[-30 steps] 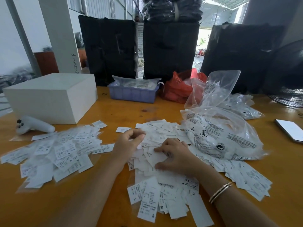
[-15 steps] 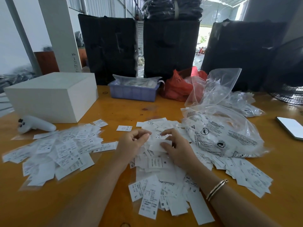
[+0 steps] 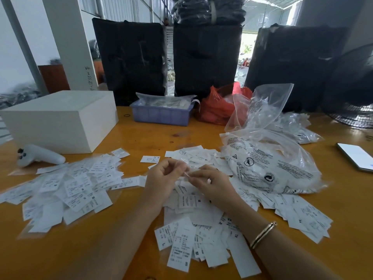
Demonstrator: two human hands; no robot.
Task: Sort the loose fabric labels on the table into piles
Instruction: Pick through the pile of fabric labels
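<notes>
White fabric labels with printed size letters lie in a big loose heap (image 3: 193,229) across the middle of the orange table (image 3: 113,245). A second spread of labels (image 3: 68,186) sits to the left on a clear plastic sheet. One single label (image 3: 150,159) lies apart behind my hands. My left hand (image 3: 161,178) and my right hand (image 3: 210,182) meet just above the middle heap. Both pinch a small white label (image 3: 186,175) between their fingertips; the label is blurred.
A clear printed plastic bag (image 3: 268,164) full of labels lies at the right, more bags behind it. A white box (image 3: 60,120), a white controller (image 3: 38,155), a blue tray (image 3: 161,114), a red bag (image 3: 218,108) and a phone (image 3: 357,158) stand around.
My right hand has lifted off the heap and come up to meet my left hand. Both now hold one label between their fingertips above the pile.
</notes>
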